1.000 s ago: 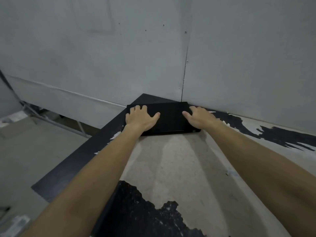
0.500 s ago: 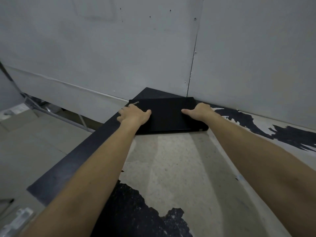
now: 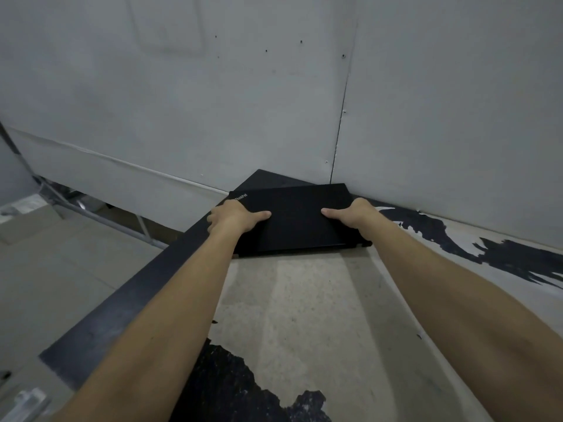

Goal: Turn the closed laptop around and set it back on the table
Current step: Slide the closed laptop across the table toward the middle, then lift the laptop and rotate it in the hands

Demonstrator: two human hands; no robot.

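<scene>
A closed black laptop [image 3: 297,217] lies at the far corner of the worn table [image 3: 304,300], close to the wall. White lettering shows on its far left lid corner. My left hand [image 3: 236,217] grips the laptop's left edge, thumb on the lid, fingers curled over the side. My right hand [image 3: 353,214] grips the right edge the same way, its fingers hidden behind the edge. The near edge of the laptop looks slightly raised off the table.
Grey wall panels [image 3: 426,117] stand right behind the laptop. The table has a black left edge [image 3: 122,306] and peeling black patches [image 3: 231,388]. Beyond the left edge are the floor [image 3: 45,269] and metal frame legs [image 3: 100,214].
Both hands slid from flat on the lid out to the laptop's left and right edges and closed on them. The laptop now looks larger and shifted a little right.
</scene>
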